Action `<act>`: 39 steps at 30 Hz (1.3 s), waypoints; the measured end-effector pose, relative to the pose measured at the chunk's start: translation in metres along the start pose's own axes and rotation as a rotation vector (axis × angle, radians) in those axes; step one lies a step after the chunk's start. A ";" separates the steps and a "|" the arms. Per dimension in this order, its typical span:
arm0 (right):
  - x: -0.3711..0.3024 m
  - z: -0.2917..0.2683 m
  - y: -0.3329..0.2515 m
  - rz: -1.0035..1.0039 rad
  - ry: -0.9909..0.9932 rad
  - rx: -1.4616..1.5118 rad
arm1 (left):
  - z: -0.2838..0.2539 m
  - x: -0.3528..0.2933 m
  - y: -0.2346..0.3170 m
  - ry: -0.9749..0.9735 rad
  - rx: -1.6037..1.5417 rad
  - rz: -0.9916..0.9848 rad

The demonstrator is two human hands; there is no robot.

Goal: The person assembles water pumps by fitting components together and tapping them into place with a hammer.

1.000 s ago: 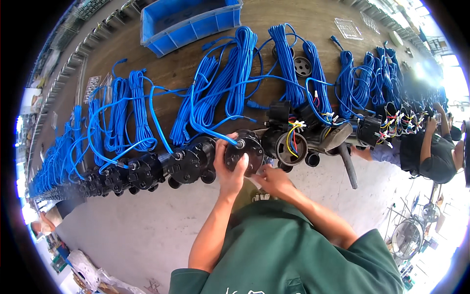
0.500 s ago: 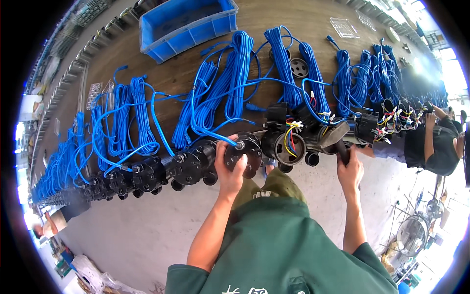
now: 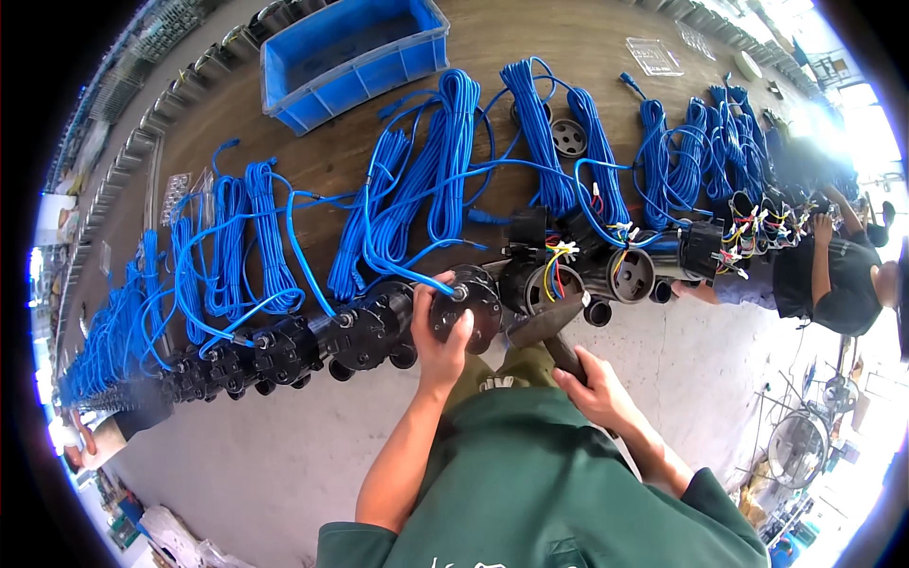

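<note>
My left hand [image 3: 437,346] is closed around a round black end cap [image 3: 472,314], its thumb across the front face and its fingers at the edge. A blue cable [image 3: 402,270] runs into a fitting on that cap. My right hand [image 3: 598,390] is wrapped round the dark handle of a hammer [image 3: 546,323]. The hammer head lies just right of the cap; whether they touch, I cannot tell. Behind the head, an open black housing [image 3: 549,286] shows coloured wires with white connectors. Another open housing [image 3: 631,275] sits to its right.
Several capped black units [image 3: 365,327] line the table edge leftward. Coiled blue cables [image 3: 458,142] lie along the wooden table, with a blue crate [image 3: 355,85] behind. A co-worker [image 3: 833,275] stands at the right by more wired housings; another person's arm [image 3: 95,445] shows far left.
My right hand has brought the hammer leftward and slightly down, from the open housing on the right to beside the held cap. My left hand stays on the cap.
</note>
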State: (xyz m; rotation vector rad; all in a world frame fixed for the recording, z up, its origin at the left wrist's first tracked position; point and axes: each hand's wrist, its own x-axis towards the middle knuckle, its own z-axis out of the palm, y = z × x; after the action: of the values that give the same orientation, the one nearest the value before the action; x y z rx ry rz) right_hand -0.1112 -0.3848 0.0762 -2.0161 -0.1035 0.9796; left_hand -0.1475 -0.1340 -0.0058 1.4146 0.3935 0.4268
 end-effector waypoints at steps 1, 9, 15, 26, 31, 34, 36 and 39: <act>-0.005 -0.003 0.002 0.017 -0.003 0.047 | 0.000 0.000 0.000 -0.007 0.000 -0.006; -0.022 -0.023 -0.073 -0.249 0.232 0.036 | -0.003 -0.001 -0.004 -0.013 -0.045 -0.059; 0.014 -0.004 -0.059 -0.345 0.198 -0.381 | -0.003 -0.004 -0.012 -0.008 -0.062 -0.071; 0.010 0.010 -0.060 -0.365 0.279 -0.624 | 0.002 0.006 -0.001 0.032 0.100 0.105; -0.016 0.000 -0.124 -0.411 0.117 -0.424 | -0.008 -0.002 -0.006 0.120 0.105 0.319; -0.040 0.002 -0.147 -0.572 0.100 -0.326 | -0.019 -0.008 -0.006 0.045 0.222 0.422; -0.022 0.018 -0.138 -0.961 0.197 -0.528 | -0.019 -0.005 -0.012 -0.029 0.315 0.376; 0.017 0.047 -0.091 -0.653 0.081 -0.657 | -0.019 -0.005 -0.023 -0.029 0.200 0.254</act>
State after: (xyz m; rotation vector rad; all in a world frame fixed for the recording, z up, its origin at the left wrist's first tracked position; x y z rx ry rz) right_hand -0.1058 -0.2900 0.1184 -2.3421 -1.0844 0.4623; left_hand -0.1605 -0.1230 -0.0308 1.6718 0.2376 0.5844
